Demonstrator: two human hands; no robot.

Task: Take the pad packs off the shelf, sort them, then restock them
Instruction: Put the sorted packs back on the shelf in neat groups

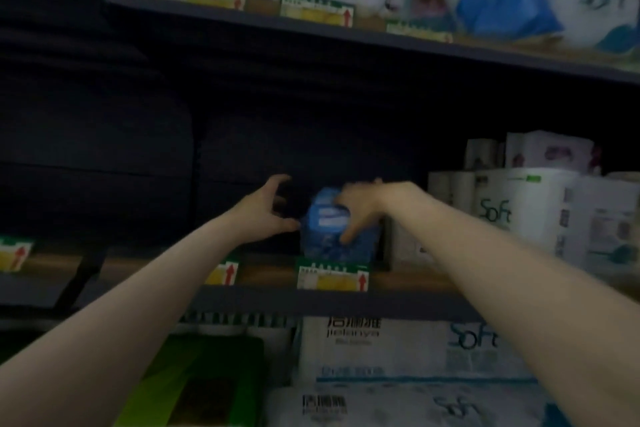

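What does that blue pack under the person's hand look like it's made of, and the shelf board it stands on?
The blue pack looks like soft, glossy plastic film: it shows a sheen and rounded, pillowy edges under the right hand, though blur leaves this uncertain. The shelf board seems wood or wood-look laminate, brown and streaked like grain, with a dark, matte front edge, possibly painted metal.

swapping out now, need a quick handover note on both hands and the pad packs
Right hand: grip closed on the blue pad pack, which stands at the middle shelf front, above a price tag.
Left hand: open, empty, beside the pack, thumb near it.
Done: the shelf space left of the pack is dark, with no packs visible.
Left: cannot tell whether this pack is coming off or going back; no other pad packs in view.
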